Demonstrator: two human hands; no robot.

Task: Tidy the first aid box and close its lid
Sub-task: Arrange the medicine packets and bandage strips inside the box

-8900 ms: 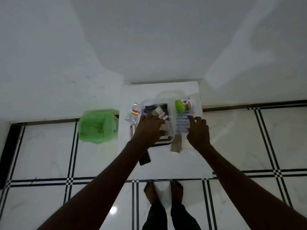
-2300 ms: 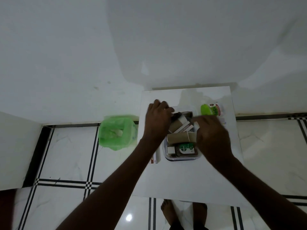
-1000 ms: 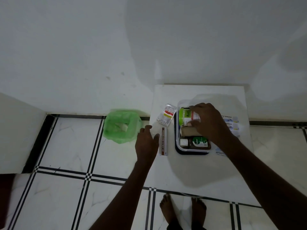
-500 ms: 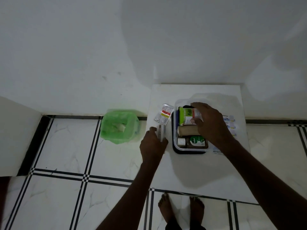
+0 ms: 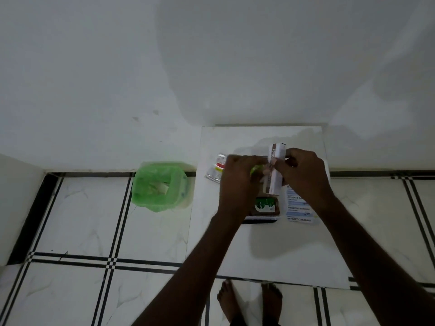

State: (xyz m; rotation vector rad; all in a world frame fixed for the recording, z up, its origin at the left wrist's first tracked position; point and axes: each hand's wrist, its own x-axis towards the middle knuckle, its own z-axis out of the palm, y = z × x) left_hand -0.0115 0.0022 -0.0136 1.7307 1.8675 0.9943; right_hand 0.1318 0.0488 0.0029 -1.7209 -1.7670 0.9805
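The first aid box (image 5: 260,220) is a clear tub with a dark rim on the small white table (image 5: 259,250). A brown Dettol bottle (image 5: 264,206) lies in its near end. My hands hide the rest of its contents, apart from a sliver of a green lid (image 5: 255,169). A long white and brown carton (image 5: 274,169) is held over the box. My left hand (image 5: 237,182) pinches it from the left and my right hand (image 5: 303,175) from the right. I cannot make out the box's lid.
A blister pack (image 5: 215,169) lies on the table left of the box. Antiseptic bandage strips (image 5: 299,208) lie to the right of the box. A bin lined with a green bag (image 5: 160,187) stands on the tiled floor to the left. The wall rises behind the table.
My left hand lifted the long carton off the table left of the box and brought it over the box. My right hand left the box's contents and took hold of the carton too.
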